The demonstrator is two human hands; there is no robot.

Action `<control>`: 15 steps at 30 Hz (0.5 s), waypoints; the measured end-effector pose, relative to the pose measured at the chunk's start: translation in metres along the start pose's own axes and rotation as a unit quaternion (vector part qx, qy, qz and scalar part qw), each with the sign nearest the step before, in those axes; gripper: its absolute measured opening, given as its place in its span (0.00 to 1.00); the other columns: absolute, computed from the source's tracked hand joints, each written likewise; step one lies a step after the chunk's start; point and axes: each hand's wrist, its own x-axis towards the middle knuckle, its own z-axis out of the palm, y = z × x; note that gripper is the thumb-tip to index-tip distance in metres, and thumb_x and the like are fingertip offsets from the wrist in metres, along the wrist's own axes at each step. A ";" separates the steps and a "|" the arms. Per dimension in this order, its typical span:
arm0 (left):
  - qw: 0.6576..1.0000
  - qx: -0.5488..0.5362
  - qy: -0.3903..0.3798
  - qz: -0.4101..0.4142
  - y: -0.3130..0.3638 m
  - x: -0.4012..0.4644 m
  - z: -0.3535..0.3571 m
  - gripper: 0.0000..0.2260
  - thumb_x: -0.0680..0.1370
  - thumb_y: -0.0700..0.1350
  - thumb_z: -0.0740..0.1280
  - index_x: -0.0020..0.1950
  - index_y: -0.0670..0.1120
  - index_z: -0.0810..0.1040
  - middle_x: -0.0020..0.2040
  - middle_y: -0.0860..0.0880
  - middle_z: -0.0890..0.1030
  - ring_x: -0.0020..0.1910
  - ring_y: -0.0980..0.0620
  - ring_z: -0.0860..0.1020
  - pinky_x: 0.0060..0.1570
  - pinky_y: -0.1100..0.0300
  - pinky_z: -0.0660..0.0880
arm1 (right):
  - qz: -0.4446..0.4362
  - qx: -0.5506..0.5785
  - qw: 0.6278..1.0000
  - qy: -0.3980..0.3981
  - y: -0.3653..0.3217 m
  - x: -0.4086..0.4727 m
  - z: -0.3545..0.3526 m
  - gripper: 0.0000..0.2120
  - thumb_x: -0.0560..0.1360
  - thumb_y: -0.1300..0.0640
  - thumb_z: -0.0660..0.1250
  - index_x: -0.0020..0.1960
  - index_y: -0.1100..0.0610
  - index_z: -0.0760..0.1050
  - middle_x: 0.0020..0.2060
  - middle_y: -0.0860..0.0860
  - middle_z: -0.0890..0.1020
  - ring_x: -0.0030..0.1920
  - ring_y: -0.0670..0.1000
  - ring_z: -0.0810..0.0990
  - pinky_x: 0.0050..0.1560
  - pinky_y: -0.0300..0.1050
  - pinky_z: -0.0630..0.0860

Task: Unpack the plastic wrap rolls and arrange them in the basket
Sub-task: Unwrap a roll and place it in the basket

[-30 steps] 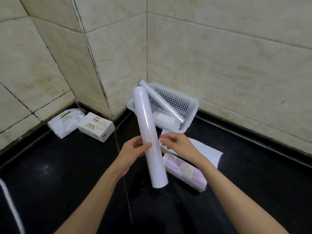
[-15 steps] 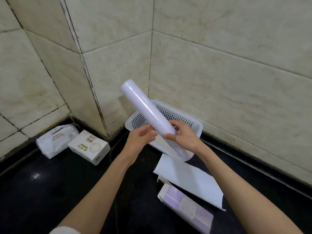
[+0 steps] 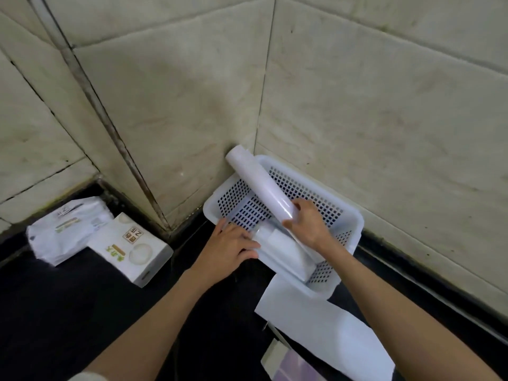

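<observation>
A white perforated plastic basket (image 3: 350, 215) sits in the corner on the dark counter. A long white plastic wrap roll (image 3: 258, 180) lies slanted across it, its far end sticking over the back rim against the wall. My right hand (image 3: 309, 225) grips that roll near its lower end. My left hand (image 3: 231, 246) rests at the basket's near-left rim, fingers touching a second white roll (image 3: 283, 251) that lies inside the basket. How firmly the left hand holds it is unclear.
A flat white paper sheet (image 3: 327, 331) lies in front of the basket, with a purple-and-white empty box (image 3: 291, 367) below it. At the left stand a white printed carton (image 3: 132, 248) and a white soft pack (image 3: 63, 232). Tiled walls close the corner.
The roll has come down from in front of me into the basket, carried by my right hand. My left hand let go of it and moved to the roll lying inside the basket.
</observation>
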 end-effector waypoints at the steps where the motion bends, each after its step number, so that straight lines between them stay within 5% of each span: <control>1: 1.000 0.003 0.006 0.002 -0.002 0.001 0.000 0.13 0.76 0.53 0.62 0.56 0.51 0.80 0.52 0.48 0.78 0.60 0.50 0.71 0.71 0.58 0.39 | -0.005 -0.006 1.000 0.007 0.001 0.002 -0.001 0.23 0.70 0.57 0.70 0.62 0.62 0.68 0.59 0.59 0.73 0.56 0.57 0.72 0.58 0.48 0.70; 6: 1.000 -0.001 0.003 -0.008 0.001 0.003 0.005 0.12 0.76 0.52 0.62 0.54 0.51 0.81 0.51 0.48 0.77 0.56 0.51 0.72 0.73 0.54 0.45 | 0.013 -0.014 0.997 0.075 0.008 0.015 -0.018 0.25 0.72 0.59 0.68 0.66 0.63 0.66 0.60 0.61 0.72 0.58 0.60 0.73 0.57 0.50 0.70; 15: 0.999 -0.032 0.016 -0.018 0.000 0.002 0.008 0.11 0.76 0.51 0.63 0.54 0.51 0.81 0.51 0.48 0.76 0.57 0.51 0.72 0.72 0.57 0.39 | -0.019 -0.139 0.990 0.033 0.002 -0.003 0.012 0.29 0.70 0.52 0.70 0.66 0.58 0.62 0.62 0.57 0.70 0.60 0.58 0.70 0.60 0.57 0.71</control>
